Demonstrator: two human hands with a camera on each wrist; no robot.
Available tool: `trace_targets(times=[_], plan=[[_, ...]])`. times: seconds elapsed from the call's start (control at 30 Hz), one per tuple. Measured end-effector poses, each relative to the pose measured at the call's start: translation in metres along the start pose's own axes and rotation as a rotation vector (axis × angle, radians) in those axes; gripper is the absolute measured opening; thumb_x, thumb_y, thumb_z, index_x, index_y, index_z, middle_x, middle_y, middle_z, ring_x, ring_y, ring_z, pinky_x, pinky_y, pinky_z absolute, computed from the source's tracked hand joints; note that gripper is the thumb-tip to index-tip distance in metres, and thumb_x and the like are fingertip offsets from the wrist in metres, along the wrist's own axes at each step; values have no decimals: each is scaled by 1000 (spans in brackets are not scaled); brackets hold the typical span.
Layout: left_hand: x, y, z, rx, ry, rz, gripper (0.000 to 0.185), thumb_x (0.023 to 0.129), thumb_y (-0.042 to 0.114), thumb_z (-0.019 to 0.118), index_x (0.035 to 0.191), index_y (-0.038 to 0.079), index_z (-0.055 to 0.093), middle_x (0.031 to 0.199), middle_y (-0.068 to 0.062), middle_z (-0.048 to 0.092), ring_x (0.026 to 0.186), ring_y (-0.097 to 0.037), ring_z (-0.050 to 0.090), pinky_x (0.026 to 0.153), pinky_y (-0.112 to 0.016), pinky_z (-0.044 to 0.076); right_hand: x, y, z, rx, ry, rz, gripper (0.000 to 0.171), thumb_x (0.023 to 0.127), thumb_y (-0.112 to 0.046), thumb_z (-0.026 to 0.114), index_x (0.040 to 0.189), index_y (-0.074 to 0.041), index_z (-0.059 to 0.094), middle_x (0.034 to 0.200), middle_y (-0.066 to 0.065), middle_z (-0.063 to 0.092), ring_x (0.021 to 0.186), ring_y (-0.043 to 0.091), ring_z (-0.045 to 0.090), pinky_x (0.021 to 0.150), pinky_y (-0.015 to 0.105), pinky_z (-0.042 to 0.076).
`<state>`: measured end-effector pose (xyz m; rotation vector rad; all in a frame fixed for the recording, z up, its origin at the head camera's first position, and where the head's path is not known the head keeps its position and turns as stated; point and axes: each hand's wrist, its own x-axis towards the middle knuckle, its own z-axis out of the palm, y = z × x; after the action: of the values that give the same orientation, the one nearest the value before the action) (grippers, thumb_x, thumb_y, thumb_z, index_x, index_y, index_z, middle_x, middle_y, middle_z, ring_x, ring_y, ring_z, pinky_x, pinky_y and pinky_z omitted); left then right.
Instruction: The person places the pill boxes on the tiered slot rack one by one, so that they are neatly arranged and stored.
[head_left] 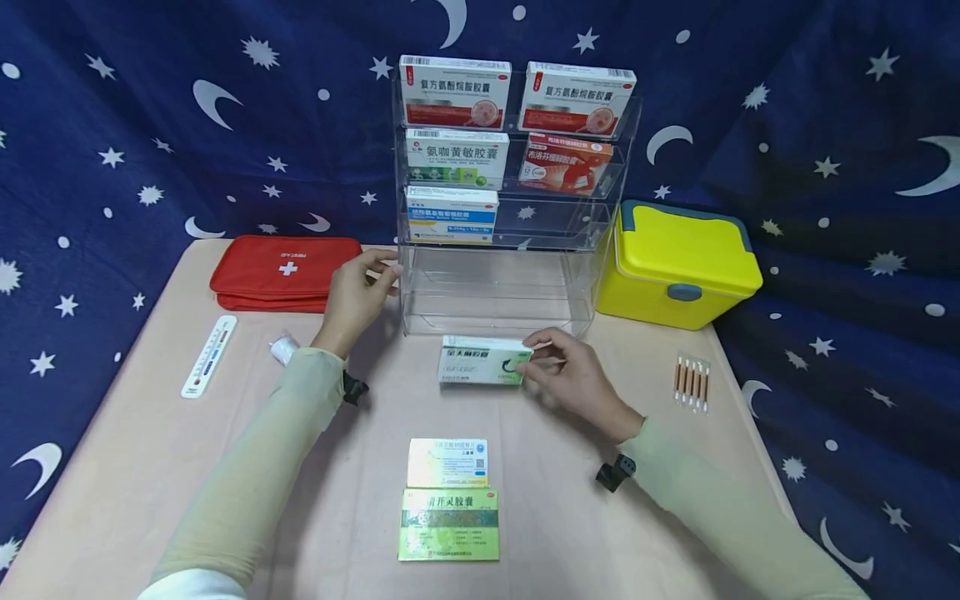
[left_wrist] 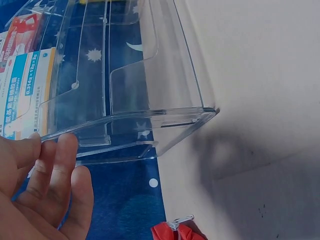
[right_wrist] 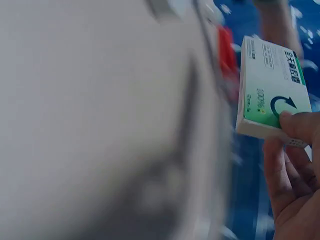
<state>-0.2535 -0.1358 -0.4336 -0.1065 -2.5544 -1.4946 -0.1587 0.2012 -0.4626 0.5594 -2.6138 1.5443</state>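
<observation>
1. Pinching the white-and-green carton (head_left: pixel 480 363) at its right end with the right hand (head_left: pixel 573 379), thumb on the printed face, fingers bent underneath; held just before the front edge of the clear rack (head_left: pixel 495 307), near the middle of that edge; cannot tell whether touching the table (head_left: pixel 570 533).
2. Pinching the left side edge of the rack with the left hand (head_left: pixel 358 296), thumb and forefinger at the clear plastic, other fingers loosely bent.
3. Stocked, on the rack's top tier, with a left red-and-white box (head_left: pixel 455 96) and a right red-and-white box (head_left: pixel 577 100); on the second, with a green-trimmed white box (head_left: pixel 457 160) at left and a red box (head_left: pixel 566 164) at right; on the third, toward the left end, with a blue-and-white box (head_left: pixel 452 218).
4. Laid, toward the table's near edge, with a pale yellow-and-white box (head_left: pixel 447 463) and, just beside its near side, a green-and-gold box (head_left: pixel 448 525), both flat.
5. Bordered at the table's far left corner by a red first-aid pouch (head_left: pixel 262 271); near the left edge by a thermometer card (head_left: pixel 210 357); beside the left sleeve by a white roll (head_left: pixel 284 348), partly hidden.
6. Flanked at the far right corner by a yellow case (head_left: pixel 678 262); near the right edge by cotton swabs (head_left: pixel 692 383); backed by a starry blue cloth (head_left: pixel 300 50).
</observation>
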Motion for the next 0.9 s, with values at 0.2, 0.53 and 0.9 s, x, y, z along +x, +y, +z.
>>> trace_targets(times=[0.2, 0.53, 0.9], plan=[[-1, 0, 1, -13, -7, -8, 29, 100, 20, 69, 127, 10, 69, 100, -10, 69, 73, -23, 73, 63, -29, 54, 43, -53, -67, -104, 153, -48, 32, 87, 4, 78, 116, 1, 63, 113, 14, 67, 95, 30, 69, 66, 21, 53], [0, -1, 0, -14, -6, -12, 29, 99, 20, 69, 127, 11, 69, 100, -9, 69, 72, -22, 73, 67, -35, 56, 119, -65, -142, -450, 233, -157, 29, 96, -20, 73, 123, -12, 67, 119, -3, 64, 101, 13, 66, 78, 17, 51], [0, -3, 0, -31, -8, 4, 30, 99, 20, 70, 127, 10, 69, 100, -11, 70, 73, -25, 73, 57, -27, 51, 141, -57, -148, -565, 183, -167, 29, 97, -20, 71, 125, -14, 67, 118, -1, 64, 102, 14, 64, 82, 21, 50]])
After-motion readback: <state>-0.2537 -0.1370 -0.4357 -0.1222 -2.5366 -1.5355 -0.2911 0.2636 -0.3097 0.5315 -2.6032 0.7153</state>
